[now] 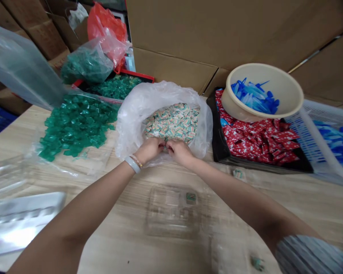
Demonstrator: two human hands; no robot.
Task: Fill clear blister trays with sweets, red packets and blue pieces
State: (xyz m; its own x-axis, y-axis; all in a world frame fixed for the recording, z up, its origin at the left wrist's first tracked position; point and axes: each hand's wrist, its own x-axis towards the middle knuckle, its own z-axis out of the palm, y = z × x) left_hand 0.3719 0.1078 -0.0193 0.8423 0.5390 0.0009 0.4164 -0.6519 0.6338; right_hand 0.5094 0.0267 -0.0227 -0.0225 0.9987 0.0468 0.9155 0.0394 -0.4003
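Observation:
A white plastic bag (131,110) stands open at the middle of the table, full of small printed packets (174,120) in green, orange and cream. At its near edge my left hand (152,149) and my right hand (178,150) are side by side, fingers closed and almost touching. What their fingertips hold is too small to make out. Nearer to me lies a clear plastic tray (171,213) with a small green piece (191,197) in one compartment.
Green pieces (77,125) are heaped on plastic at the left. A black bin (263,165) of red packets (257,140) and a cream bowl (291,89) of blue pieces stand at the right. Stacked clear trays (25,220) lie front left. Cardboard (174,30) rises behind.

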